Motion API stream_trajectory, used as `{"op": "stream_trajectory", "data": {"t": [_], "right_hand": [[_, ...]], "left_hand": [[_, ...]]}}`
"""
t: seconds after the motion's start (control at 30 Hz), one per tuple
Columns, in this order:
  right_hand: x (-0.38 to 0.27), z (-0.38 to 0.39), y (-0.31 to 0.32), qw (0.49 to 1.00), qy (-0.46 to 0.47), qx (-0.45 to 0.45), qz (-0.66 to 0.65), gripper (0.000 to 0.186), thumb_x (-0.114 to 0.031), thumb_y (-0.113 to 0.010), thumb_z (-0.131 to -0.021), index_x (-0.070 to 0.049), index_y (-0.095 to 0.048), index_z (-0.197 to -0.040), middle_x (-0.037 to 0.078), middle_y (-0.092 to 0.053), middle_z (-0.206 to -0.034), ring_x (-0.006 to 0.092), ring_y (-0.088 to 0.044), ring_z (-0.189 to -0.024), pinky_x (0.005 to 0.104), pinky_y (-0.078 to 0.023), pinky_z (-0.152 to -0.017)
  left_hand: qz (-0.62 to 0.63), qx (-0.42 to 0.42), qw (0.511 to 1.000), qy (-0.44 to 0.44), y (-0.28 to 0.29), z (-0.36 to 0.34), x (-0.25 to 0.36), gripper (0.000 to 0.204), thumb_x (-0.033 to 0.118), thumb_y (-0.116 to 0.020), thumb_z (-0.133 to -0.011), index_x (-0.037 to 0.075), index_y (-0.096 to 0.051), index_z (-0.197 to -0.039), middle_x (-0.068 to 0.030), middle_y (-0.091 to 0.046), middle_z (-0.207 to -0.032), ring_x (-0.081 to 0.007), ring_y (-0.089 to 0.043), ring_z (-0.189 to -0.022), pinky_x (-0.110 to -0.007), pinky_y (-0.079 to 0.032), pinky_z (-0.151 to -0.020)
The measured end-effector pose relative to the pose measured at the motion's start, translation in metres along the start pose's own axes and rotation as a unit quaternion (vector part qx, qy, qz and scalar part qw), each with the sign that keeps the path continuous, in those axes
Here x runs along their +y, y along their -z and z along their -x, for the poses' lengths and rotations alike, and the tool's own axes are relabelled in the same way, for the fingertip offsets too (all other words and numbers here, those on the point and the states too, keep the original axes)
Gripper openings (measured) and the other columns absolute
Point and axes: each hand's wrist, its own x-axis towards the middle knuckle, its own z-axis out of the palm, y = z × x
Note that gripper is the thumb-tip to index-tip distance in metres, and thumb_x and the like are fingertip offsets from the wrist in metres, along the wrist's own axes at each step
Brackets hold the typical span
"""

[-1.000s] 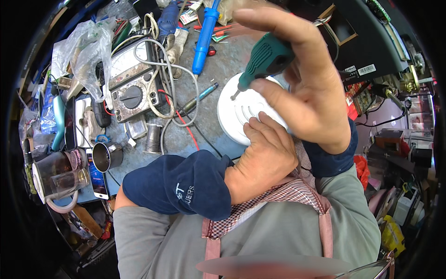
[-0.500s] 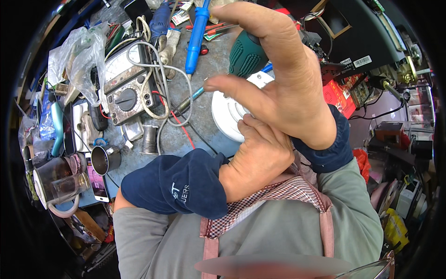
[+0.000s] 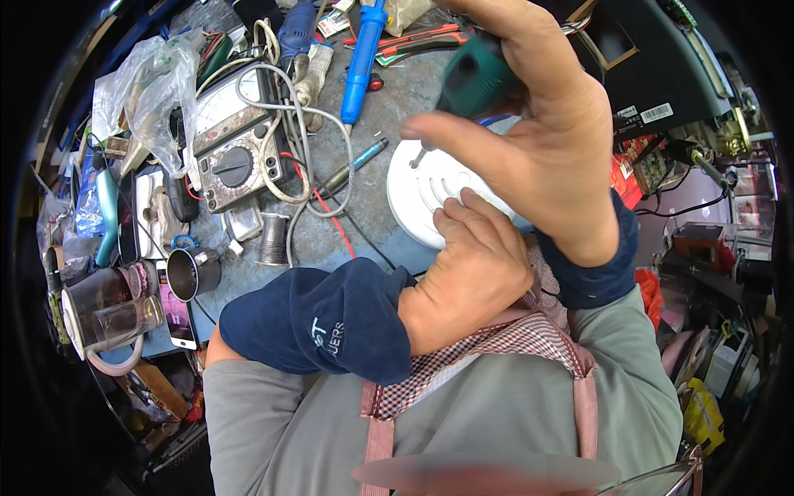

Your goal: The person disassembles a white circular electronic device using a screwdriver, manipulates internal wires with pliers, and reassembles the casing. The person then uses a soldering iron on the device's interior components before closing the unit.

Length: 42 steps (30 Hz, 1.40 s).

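I have the right hand (image 3: 550,145) over the white round piece (image 3: 407,202) on the table (image 3: 370,198), thumb and forefinger wide apart beside the green screwdriver handle (image 3: 475,78); its other fingers are hidden, so I can't tell whether they clamp it. Handle blurred, shaft pointing down to a spot near the piece's far-left rim, by some curved grooves; contact unclear. Left hand (image 3: 475,269): fingers close together, tips laid on the near side of the piece, thumb out of my sight. Writing: white stitched lettering on the dark blue left sleeve (image 3: 285,322), partly folded away. White barcode label (image 3: 657,113) with tiny print on the big dark casing (image 3: 653,58) at far right, smaller label beside it. Analog meter (image 3: 219,149) left of the piece has a printed scale and dial markings, grimy, too small for me to read. Phone (image 3: 176,310) at the table's left edge has its screen lit, text illegible. Printed card (image 3: 335,22) up top, near the blue tube tool (image 3: 360,74). Wire spool (image 3: 273,238) just below the meter, pen-like tool (image 3: 366,155) between meter and piece.
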Motion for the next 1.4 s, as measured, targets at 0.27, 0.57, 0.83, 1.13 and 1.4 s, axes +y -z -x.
{"op": "stream_trajectory", "data": {"t": [0.27, 0.57, 0.83, 1.13, 1.4], "right_hand": [[0.009, 0.000, 0.000, 0.995, -0.018, -0.034, -0.088, 0.077, 0.014, -0.077, -0.086, -0.004, -0.058, -0.159, 0.019, -0.067, -0.145, 0.0268, -0.068, -0.127, 0.0366, -0.055, -0.106], [0.012, -0.002, -0.003, 0.983, -0.013, -0.040, -0.176, 0.074, 0.009, -0.078, -0.089, -0.005, -0.059, -0.158, 0.019, -0.064, -0.148, 0.0302, -0.067, -0.127, 0.0351, -0.052, -0.112], [0.036, 0.006, -0.022, 0.993, 0.071, 0.019, -0.097, 0.075, 0.001, -0.087, -0.087, -0.005, -0.062, -0.157, 0.019, -0.072, -0.137, 0.0280, -0.070, -0.125, 0.0351, -0.056, -0.105], [0.011, -0.006, -0.010, 0.997, 0.059, 0.002, -0.058, 0.080, 0.013, -0.079, -0.088, -0.001, -0.053, -0.162, 0.020, -0.066, -0.146, 0.0262, -0.070, -0.118, 0.0360, -0.057, -0.102], [0.009, 0.003, -0.019, 0.997, 0.045, 0.051, -0.038, 0.077, 0.006, -0.082, -0.076, -0.021, -0.070, -0.148, 0.009, -0.073, -0.117, 0.0292, -0.072, -0.100, 0.0384, -0.059, -0.087]], "left_hand": [[0.014, -0.030, 0.999, -0.009, 0.001, 0.001, 0.001, 0.049, 0.026, -0.069, -0.086, -0.018, -0.076, -0.106, -0.0422, -0.070, -0.098, -0.0491, -0.074, -0.084, -0.058, -0.062, -0.065], [0.001, -0.016, 1.000, -0.003, 0.001, 0.000, 0.000, 0.035, 0.018, -0.071, -0.085, -0.013, -0.077, -0.101, -0.0311, -0.069, -0.088, -0.0420, -0.071, -0.078, -0.052, -0.058, -0.061], [0.010, -0.010, 1.000, -0.004, -0.001, 0.001, 0.001, 0.030, 0.015, -0.072, -0.082, -0.011, -0.077, -0.097, -0.0255, -0.066, -0.082, -0.0352, -0.065, -0.072, -0.046, -0.053, -0.057], [0.021, -0.020, 1.000, 0.000, 0.002, 0.000, 0.000, 0.032, 0.017, -0.072, -0.082, -0.011, -0.077, -0.097, -0.0230, -0.065, -0.080, -0.0336, -0.063, -0.071, -0.047, -0.051, -0.057], [-0.006, 0.009, 1.000, -0.006, -0.006, 0.003, 0.003, 0.034, 0.018, -0.072, -0.084, -0.011, -0.078, -0.101, -0.0269, -0.070, -0.086, -0.0389, -0.070, -0.078, -0.052, -0.057, -0.062]]}}
